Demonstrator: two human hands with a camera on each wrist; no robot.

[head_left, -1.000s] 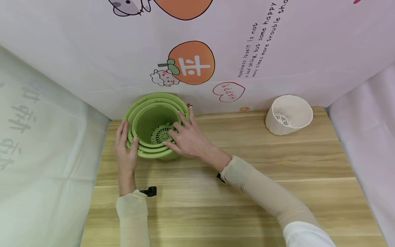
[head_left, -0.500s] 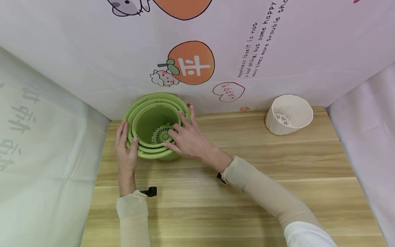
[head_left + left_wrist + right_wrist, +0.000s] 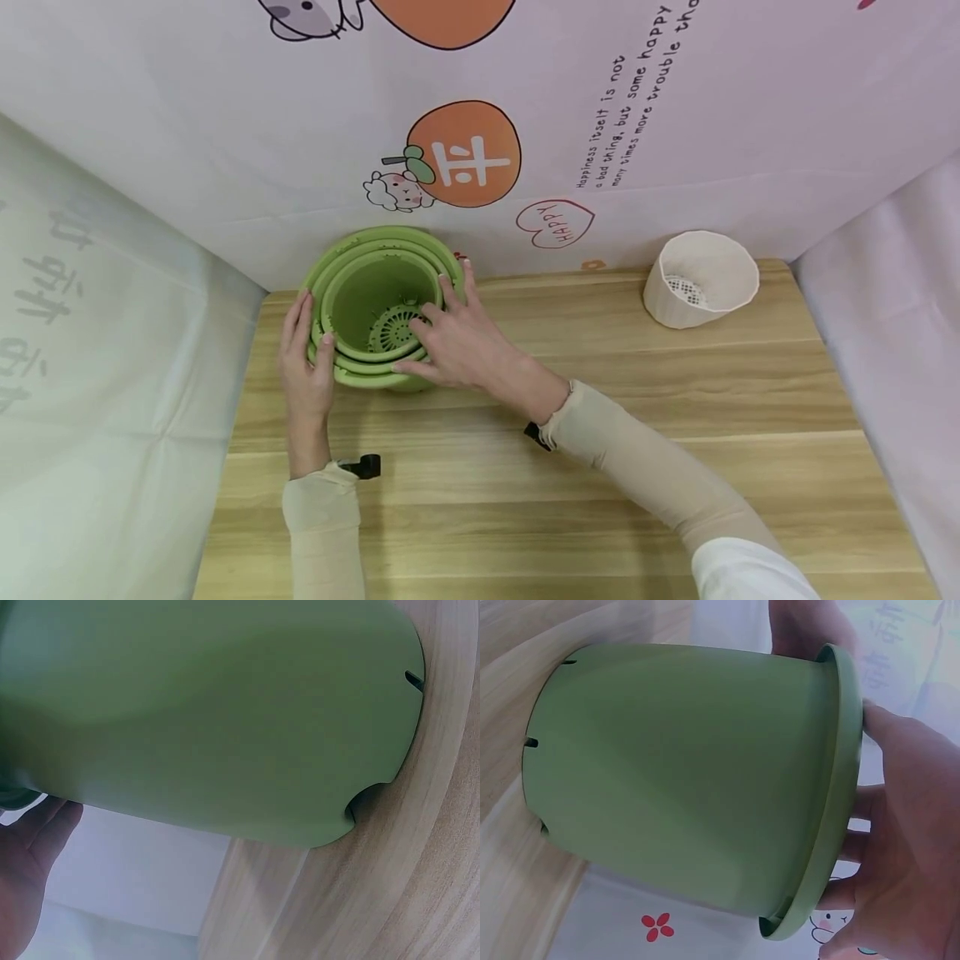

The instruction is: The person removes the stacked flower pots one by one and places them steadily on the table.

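Several green plastic flower pots (image 3: 360,292) stand nested in one another at the back left of the table, the innermost showing a slotted base. My left hand (image 3: 306,375) holds the stack's left side, thumb over the front-left rims and fingers along the outside. At the right side, my right hand (image 3: 472,346) grips the rims, its thumb across the front and its fingers reaching over the inner edge. The outermost pot's smooth wall (image 3: 225,735) fills the left wrist view, with notches at its foot. In the right wrist view, its thick rim (image 3: 840,780) lies beside my fingers.
A white ribbed flower pot (image 3: 660,296) with a perforated base stands at the back right. The wood-grain table (image 3: 465,500) meets a printed white cloth wall (image 3: 315,167) right behind the pots. Pale curtains hang at both sides.
My right thumb has shifted slightly outward and toward me over the front rims, and the right fingers have moved a little. The left hand and the pots stay nearly still.
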